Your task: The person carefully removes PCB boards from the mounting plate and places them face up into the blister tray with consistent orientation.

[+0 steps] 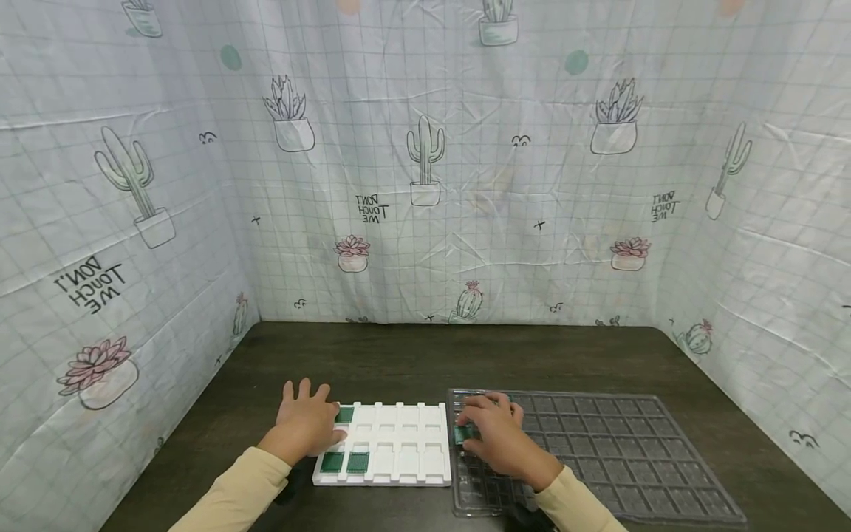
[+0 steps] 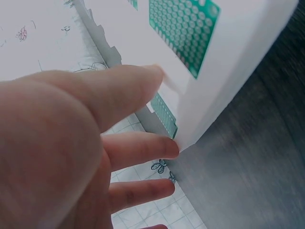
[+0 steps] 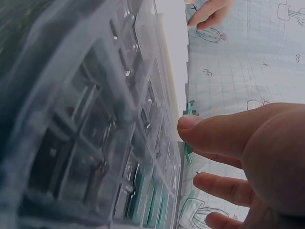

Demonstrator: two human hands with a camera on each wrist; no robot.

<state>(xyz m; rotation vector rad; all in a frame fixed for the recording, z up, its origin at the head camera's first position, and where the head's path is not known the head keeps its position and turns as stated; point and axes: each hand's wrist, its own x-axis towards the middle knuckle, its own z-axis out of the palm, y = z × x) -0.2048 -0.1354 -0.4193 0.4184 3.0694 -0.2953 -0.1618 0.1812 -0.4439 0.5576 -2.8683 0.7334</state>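
Note:
My left hand (image 1: 306,421) lies over the left end of a white slotted tray (image 1: 399,482), fingers spread and thumb reaching over the tray. Three small green circuit boards show in that tray: one at the back left (image 1: 344,415) and two side by side in front, the first at the corner (image 1: 332,462), the second beside it (image 1: 357,463). Between thumb and fingers, my right hand (image 1: 499,436) pinches another green circuit board (image 3: 189,155). It is held on edge in the right wrist view, above the left part of a clear plastic tray (image 1: 625,421).
The clear tray is divided into many pockets, and several green boards (image 3: 147,202) show through its near pockets in the right wrist view. Both trays sit side by side on a dark wooden table (image 1: 399,355). Patterned cloth (image 1: 425,236) walls in the back and sides.

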